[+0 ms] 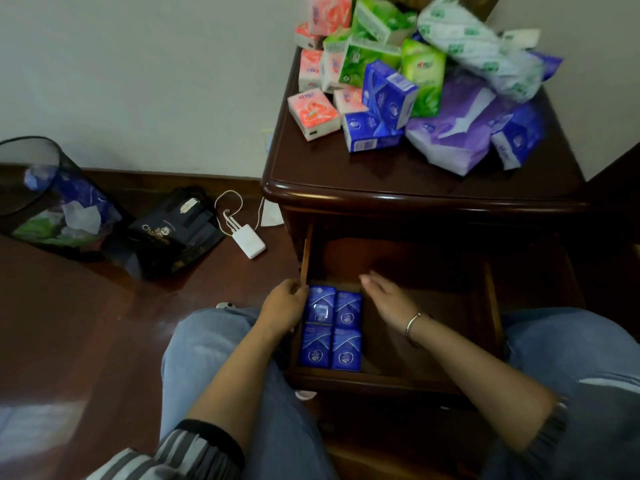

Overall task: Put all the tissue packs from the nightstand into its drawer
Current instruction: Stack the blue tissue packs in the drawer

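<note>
Head view: the left hand (282,304) sits at the drawer's left wall. Its fingers (294,289) are curled against the far-left pack, but it cannot be told whether they grip it or only touch it. The right hand (389,301) hangs over the drawer (363,377) just right of the packs. Its fingers (372,280) are straight and released, holding nothing, and contact with the nearest pack cannot be made out. One bracelet (412,322) circles the right wrist.

Four blue packs (320,342) lie flat in the drawer's left part, two by two and touching. The rest of the drawer floor is bare wood, with its back end in shadow.

Above the drawer, the nightstand (346,174) carries a loose heap:
- at least five pink packs (313,112)
- at least three green packs (424,77)
- three loose blue packs (372,133), with a further blue corner peeping out behind
- one large purple pack (457,133)
- one long white pack (481,46) with green print, blurred

The heap overlaps and is cut off at the top, so these counts are lower bounds.

Left of the drawer, three things lie on the floor: one white charger (248,240) with its cable, one black bag (173,233) and one tilted black mesh wastebasket (52,199) holding wrappers.
</note>
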Motion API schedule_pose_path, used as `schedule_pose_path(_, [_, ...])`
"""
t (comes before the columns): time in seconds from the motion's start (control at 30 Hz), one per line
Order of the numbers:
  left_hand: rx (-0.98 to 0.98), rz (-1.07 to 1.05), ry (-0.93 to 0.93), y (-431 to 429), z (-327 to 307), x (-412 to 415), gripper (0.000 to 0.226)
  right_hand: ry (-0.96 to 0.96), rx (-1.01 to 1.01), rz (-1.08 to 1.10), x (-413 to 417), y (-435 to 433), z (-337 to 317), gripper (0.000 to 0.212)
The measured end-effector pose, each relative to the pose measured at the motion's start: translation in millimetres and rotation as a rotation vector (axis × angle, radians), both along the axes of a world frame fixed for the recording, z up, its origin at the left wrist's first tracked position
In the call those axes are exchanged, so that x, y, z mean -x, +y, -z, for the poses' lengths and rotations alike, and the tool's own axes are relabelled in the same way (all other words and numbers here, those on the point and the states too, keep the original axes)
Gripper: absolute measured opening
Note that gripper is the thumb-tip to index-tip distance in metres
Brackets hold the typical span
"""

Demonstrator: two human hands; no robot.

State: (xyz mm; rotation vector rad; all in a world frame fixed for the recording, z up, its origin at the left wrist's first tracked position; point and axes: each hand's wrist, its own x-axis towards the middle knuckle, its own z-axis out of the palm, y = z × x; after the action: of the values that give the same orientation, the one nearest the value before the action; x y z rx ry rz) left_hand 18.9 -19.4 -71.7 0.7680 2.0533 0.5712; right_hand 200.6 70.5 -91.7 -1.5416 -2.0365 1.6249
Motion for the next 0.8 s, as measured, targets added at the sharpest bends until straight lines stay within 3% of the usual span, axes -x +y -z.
schedule_pose_path(0.17, [-0.201, -0.128, 0.147, -12, -11, 5, 0.029, 0.048, -0.492, -0.153, -44, -2, -91, 0.029])
schedule_pose_path(0.27, [-0.369, -0.200, 0.245, -12, -37, 4, 0.024, 0.076, -0.908, 0.010, -79, 16, -137, 0.023])
schedule_pose_path(0.33, [-0.497, -0.185, 0.327, -7, -63, 2, 0.021, 0.003, -1.076, 0.182, -105, 43, -154, 0.028])
schedule_pose_path(0.43, [-0.680, -0.128, 0.410, 14, -109, -6, 0.019, -0.192, -1.119, 0.430, -136, 97, -161, 0.044])
schedule_pose_path(0.5, [-0.744, -0.095, 0.431, 38, -136, -15, 0.020, -0.330, -1.009, 0.462, -140, 123, -153, 0.053])
schedule_pose_path(0.57, [-0.737, -0.080, 0.429, 66, -153, -27, 0.026, -0.414, -0.908, 0.404, -134, 132, -134, 0.054])
schedule_pose_path(0.7, [-0.684, -0.113, 0.296, 123, -169, -51, 0.036, -0.435, -0.995, 0.399, -127, 129, -108, 0.051])
schedule_pose_path(0.8, [-0.586, -0.212, 0.290, 163, -177, -56, 0.070, -0.425, -1.026, 0.437, -127, 130, -106, 0.054])
